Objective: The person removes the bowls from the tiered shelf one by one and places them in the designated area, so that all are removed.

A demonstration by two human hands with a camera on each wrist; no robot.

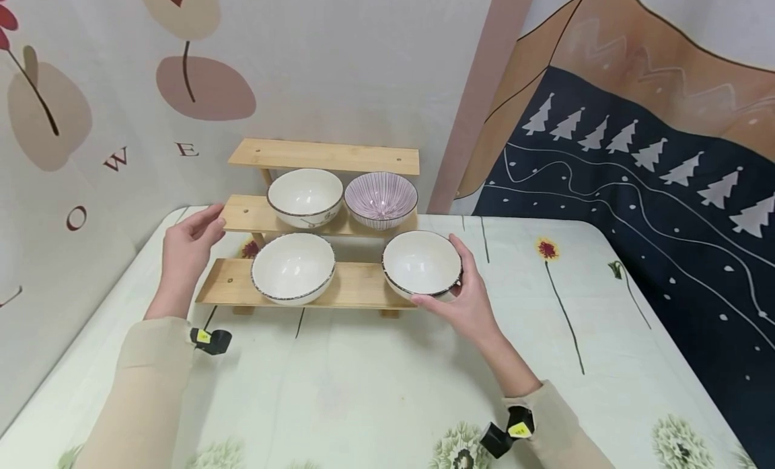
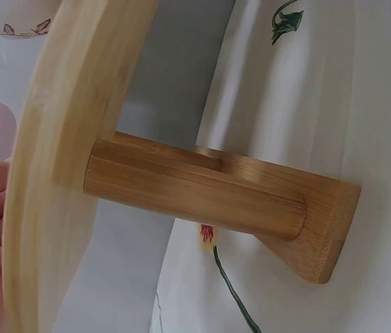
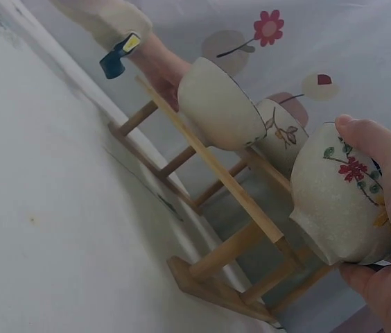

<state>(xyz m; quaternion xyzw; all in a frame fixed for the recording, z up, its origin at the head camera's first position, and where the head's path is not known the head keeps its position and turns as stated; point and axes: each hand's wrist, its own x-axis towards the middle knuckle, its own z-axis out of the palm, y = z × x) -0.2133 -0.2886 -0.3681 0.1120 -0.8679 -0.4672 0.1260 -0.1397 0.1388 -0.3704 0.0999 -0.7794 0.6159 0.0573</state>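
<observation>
1. Nearest the camera, at the bottom of the head view, two beige sleeves reach up the frame over a flowered tablecloth.
2. Right of centre, the right hand cups a white bowl, thumb on its near rim and fingers curled round its far side. The right wrist view shows a red flower painted on the bowl's outside.
3. This bowl sits at the right end of the lowest shelf of a three-tier bamboo rack. Whether its base rests fully on the board or overhangs the end cannot be told.
4. The left hand, left of centre, has relaxed, nearly straight fingers touching the left end of the middle shelf; it grips nothing.
5. A second white bowl stands on the lowest shelf, well apart from the held one. Another white bowl and a purple striped bowl stand above, almost touching.
6. Risks, as a judgement: the glazed bowl could slip from the one-handed hold; set too near the shelf end, it could tip off; a shove on the light rack could rattle the other bowls.
</observation>
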